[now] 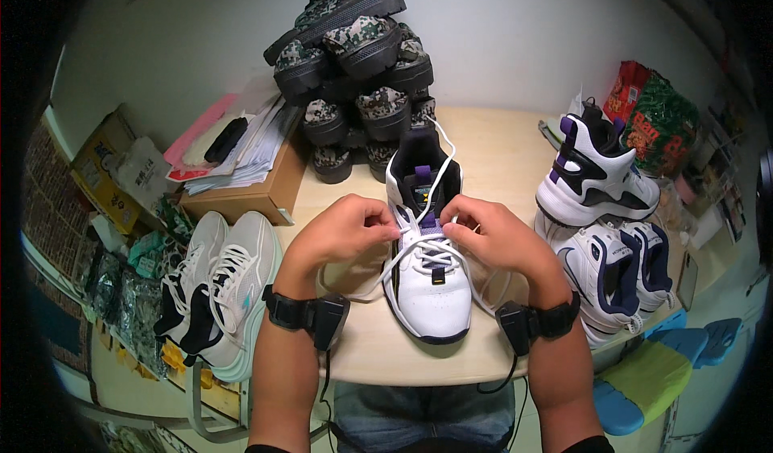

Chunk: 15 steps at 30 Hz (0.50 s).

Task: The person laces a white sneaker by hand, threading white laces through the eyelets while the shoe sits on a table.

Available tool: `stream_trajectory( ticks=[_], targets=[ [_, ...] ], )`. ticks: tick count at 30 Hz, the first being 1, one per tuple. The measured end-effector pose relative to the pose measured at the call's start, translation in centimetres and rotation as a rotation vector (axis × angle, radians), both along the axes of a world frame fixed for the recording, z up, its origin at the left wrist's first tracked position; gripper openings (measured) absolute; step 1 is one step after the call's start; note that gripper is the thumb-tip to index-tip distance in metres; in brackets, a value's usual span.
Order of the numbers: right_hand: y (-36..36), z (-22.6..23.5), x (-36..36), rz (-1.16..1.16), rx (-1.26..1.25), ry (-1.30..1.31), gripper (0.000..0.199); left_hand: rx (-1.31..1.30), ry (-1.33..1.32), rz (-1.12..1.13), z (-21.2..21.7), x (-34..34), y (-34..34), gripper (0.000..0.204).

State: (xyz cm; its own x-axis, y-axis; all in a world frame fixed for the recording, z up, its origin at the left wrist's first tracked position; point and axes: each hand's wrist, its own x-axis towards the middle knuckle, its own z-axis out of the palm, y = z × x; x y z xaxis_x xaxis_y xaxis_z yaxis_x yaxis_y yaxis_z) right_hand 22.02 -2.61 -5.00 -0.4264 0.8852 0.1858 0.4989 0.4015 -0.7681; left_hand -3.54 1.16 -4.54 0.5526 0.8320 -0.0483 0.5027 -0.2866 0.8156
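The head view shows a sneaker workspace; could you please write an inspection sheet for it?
Surface: pale wooden-looking table beneath the sneaker.
Work in hand: white high-top sneaker, toe toward the person; white laces loose across its front.
Clutter: camouflage shoes stacked behind; papers on a cardboard box, left; gray sneakers, left; black-and-white sneaker and white-and-navy sneakers, right.
Hands: left hand and right hand at the laces; whether they pinch them is unclear.
Cables: thin black cable below each wrist device.
Surroundings: pale wall behind; blue-and-green seat, lower right.

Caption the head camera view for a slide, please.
Left hand and right hand at the white laces of a white-and-black shoe on a table, camouflage shoes stacked behind.
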Motion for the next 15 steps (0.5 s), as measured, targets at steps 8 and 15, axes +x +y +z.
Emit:
stream_trajectory(
  ticks=[8, 15],
  targets=[
    [0.0, -0.1, 0.1, -0.009, -0.030, -0.001, 0.018, 0.236, 0.432, 0.227, -1.1, -2.1, 1.0, 0.021],
    [0.0, 0.0, 0.0, 0.006, -0.012, 0.058, 0.018, 0.007, 0.135, 0.120, 1.4, 0.6, -0.9, 0.018]
  ],
)
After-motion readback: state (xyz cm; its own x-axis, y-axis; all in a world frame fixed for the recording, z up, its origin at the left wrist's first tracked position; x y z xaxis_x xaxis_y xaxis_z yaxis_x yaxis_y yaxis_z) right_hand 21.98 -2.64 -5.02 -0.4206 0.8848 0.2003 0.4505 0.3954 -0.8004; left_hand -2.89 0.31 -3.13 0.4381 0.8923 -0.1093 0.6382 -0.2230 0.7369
